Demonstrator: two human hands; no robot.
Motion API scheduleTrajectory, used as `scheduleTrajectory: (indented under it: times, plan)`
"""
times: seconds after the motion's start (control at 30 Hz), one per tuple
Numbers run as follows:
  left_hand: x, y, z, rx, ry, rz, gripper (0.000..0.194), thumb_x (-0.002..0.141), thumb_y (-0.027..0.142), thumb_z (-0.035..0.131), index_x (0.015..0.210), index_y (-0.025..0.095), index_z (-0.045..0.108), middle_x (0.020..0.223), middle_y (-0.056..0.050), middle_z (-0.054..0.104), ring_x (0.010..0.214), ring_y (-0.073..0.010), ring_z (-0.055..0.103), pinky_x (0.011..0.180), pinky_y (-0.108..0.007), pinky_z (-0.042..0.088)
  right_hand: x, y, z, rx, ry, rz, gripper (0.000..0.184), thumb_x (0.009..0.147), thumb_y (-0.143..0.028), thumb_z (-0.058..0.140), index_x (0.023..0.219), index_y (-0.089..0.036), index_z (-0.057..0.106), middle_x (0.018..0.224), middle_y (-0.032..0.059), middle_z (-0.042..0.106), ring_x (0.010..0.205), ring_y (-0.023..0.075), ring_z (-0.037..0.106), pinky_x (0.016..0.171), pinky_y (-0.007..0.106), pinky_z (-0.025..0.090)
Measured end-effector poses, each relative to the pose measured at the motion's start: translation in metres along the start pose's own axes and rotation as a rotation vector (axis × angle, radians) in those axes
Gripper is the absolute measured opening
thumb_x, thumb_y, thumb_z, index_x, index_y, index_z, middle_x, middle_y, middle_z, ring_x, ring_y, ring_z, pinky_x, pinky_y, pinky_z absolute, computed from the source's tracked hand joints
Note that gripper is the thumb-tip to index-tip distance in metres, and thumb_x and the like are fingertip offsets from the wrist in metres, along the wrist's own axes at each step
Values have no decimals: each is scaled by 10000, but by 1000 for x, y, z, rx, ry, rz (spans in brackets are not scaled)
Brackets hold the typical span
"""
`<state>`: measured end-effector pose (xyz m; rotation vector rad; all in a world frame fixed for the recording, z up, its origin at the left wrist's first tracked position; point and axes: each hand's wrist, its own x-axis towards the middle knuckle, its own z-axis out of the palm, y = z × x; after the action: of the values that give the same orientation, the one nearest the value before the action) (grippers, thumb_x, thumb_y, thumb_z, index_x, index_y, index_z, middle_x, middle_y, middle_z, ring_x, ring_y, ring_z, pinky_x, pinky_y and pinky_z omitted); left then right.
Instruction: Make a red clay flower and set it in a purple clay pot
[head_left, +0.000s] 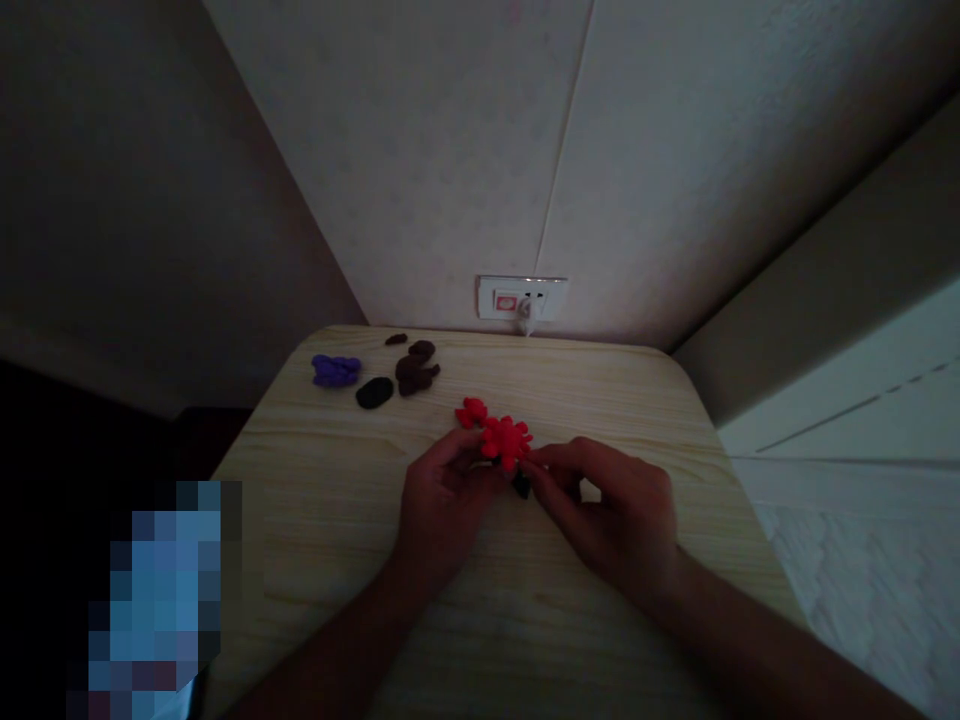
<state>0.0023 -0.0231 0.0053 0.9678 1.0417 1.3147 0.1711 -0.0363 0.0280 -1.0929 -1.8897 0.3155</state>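
Note:
A red flower-like modelling clay piece [507, 442], with several rounded knobs round its edge, is held up above the table between my hands. My left hand [448, 500] grips it from the left, thumb and fingers closed on its side. From the right, my right hand [611, 505] pinches at its lower right edge with thumb and forefinger. Whatever may lie between those fingertips is too small to make out. Below the red piece, a small black piece [521, 486] shows between the hands. Just beyond my left fingers is a smaller red lump [472, 411].
On the light wooden table [360, 520], toward the back left, lie a purple lump [336, 370], a flat black oval [374, 393], brown lumps [416, 370] and a small brown bit [396, 340]. A wall socket [523, 298] with a plug sits behind the table. A blurred-out bright patch [165, 590] is at lower left.

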Motion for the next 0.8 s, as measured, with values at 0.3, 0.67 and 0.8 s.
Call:
scheduleTrajectory:
  times: [0.3, 0.67, 0.8]
  plan:
    - [0, -2, -1, 30, -6, 7, 206, 706, 176, 864, 880, 181, 753, 928, -65, 811, 892, -226, 777, 824, -324, 635, 4, 2, -1, 36, 48, -48, 160, 929, -156, 697, 1076, -219, 713, 747, 4, 625, 597, 134, 581, 554, 262, 522]
    - [-2, -3, -2, -24, -51, 22, 205, 718, 105, 840, 886, 190, 758, 906, -33, 816, 862, -183, 782, 783, -247, 627, 7, 15, -2, 32, -16, -176, 468, 896, -113, 715, 1340, -246, 647, 1318, 148, 588, 1124, 270, 614, 866, 437, 596]
    - [-2, -5, -3, -11, -63, 29, 201, 733, 112, 837, 898, 194, 757, 905, -36, 815, 848, -185, 780, 788, -259, 631, 10, 14, -4, 38, -22, -209, 427, 877, -106, 725, 1289, -200, 667, 1283, 168, 611, 1159, 283, 615, 865, 431, 591]
